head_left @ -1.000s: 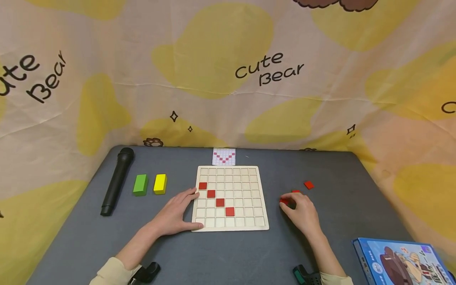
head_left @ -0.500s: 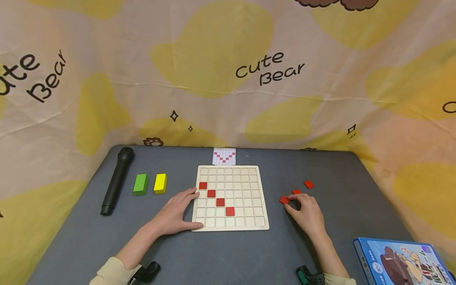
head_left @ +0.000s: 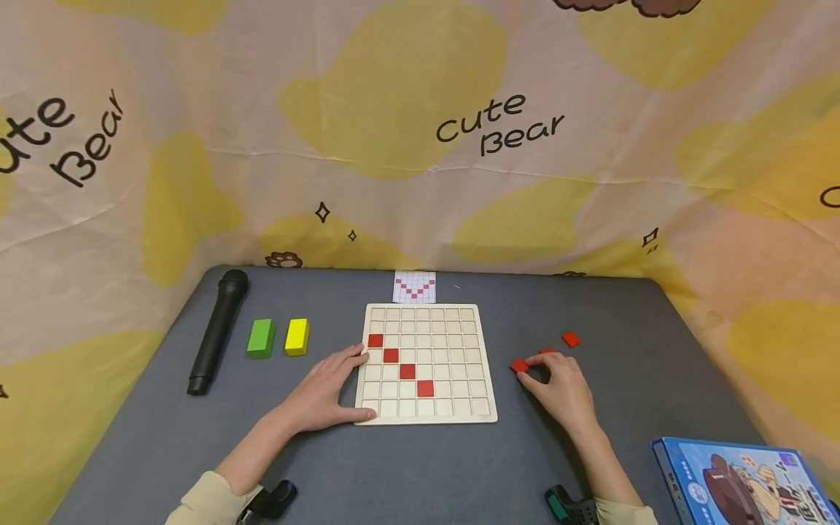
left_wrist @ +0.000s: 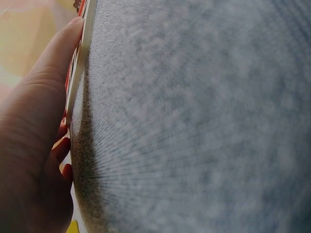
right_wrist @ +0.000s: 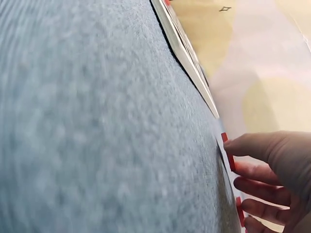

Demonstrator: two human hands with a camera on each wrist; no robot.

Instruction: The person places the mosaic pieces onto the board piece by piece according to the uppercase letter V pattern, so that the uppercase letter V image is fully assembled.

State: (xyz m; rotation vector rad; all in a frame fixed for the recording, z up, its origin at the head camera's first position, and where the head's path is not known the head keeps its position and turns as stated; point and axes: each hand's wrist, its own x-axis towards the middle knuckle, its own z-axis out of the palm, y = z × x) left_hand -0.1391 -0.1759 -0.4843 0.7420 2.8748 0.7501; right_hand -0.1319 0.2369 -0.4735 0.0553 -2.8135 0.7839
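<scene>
A pale square grid board lies on the table, with several red square tiles running down it in a diagonal from the left. My left hand rests on the board's left edge, fingers extended and thumb at the near corner. To the right of the board, my right hand pinches a red tile between thumb and index finger; the right wrist view shows this tile held tilted. Another tile is partly hidden behind that hand's fingers, and one more lies farther back.
A small pattern card sits behind the board. Farther left are a yellow block, a green block and a black microphone. At the front right lies a blue picture box. A printed cloth hangs behind the table.
My right hand first drew back slightly to the right, then closed its fingertips on the nearest red tile and shifted it a little left. My left hand and the board have stayed put.
</scene>
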